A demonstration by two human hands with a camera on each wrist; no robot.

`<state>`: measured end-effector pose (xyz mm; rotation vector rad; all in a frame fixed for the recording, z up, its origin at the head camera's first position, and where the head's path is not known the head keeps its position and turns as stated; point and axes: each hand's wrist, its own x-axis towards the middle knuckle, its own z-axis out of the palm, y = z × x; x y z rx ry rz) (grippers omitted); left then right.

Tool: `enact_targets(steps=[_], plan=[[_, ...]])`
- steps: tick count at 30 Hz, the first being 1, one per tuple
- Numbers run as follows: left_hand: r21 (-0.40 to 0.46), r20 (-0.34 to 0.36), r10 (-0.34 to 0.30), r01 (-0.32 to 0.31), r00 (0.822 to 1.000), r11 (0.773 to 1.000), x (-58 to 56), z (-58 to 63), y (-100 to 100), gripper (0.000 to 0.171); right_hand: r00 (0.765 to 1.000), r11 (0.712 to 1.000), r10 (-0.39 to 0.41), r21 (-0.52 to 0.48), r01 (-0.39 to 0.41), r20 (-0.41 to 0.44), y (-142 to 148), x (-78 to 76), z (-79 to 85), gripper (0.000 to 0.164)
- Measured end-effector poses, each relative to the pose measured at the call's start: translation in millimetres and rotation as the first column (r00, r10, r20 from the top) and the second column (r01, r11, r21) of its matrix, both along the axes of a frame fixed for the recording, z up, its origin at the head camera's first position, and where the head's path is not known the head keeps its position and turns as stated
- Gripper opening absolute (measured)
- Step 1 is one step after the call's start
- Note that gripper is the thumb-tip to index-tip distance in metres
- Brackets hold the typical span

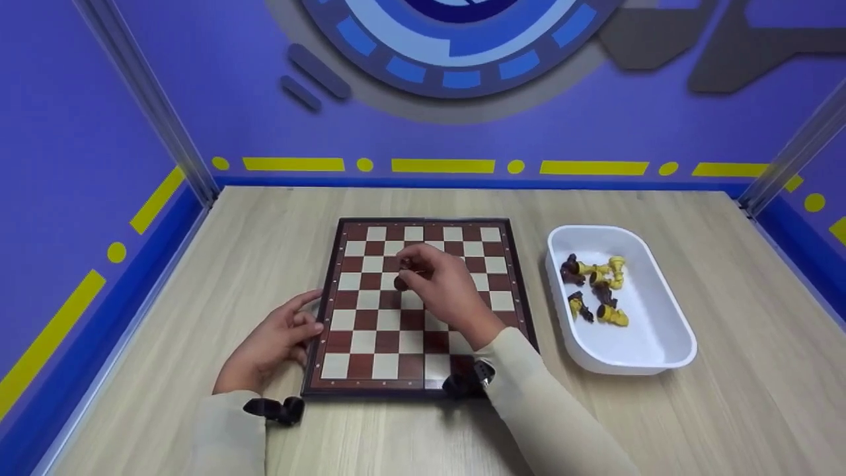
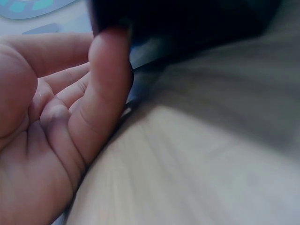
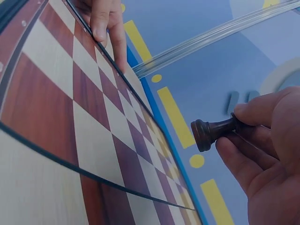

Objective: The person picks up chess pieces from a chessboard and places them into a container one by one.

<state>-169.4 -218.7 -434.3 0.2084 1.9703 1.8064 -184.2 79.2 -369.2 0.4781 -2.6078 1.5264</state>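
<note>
My right hand [image 1: 451,289] is above the middle of a brown-and-cream chessboard [image 1: 423,342]. Between its thumb and fingers it pinches a dark brown chess piece [image 3: 213,131]. The round base and stem of that piece show in the right wrist view; fingers cover its upper part, so which piece it is stays unclear. Beside the board's left edge is my left hand [image 1: 268,342], its thumb and index finger touching the side of the board. The left wrist view shows the thumb [image 2: 110,70] against the board's dark side, the index finger fairly straight, other fingers bent.
To the right of the board stands a white plastic tray [image 1: 661,362]. Several yellow chess pieces [image 1: 613,316] and dark brown ones [image 1: 572,272] lie jumbled in it. The wooden table [image 1: 747,396] meets blue-purple walls [image 1: 462,142] at the back and sides.
</note>
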Motion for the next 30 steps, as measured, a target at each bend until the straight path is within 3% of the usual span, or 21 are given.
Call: enact_targets(steps=[13,19,30], plan=[[-0.038,0.007,0.019,-0.019,1.000,0.999,1.6,2.7,2.3,0.069,0.998,0.999,-0.048,-0.010,0.048,-0.031,22.3,18.2,3.8,0.021],[-0.032,0.007,0.015,-0.015,1.000,0.999,1.1,1.0,3.2,0.070,0.998,0.997,-0.055,-0.058,0.052,-0.040,37.1,27.8,2.8,0.022],[-0.015,-0.009,0.000,0.000,1.000,1.000,0.2,-0.2,2.2,0.072,0.987,0.996,-0.090,-0.034,0.086,-0.131,59.1,34.3,13.3,0.020]])
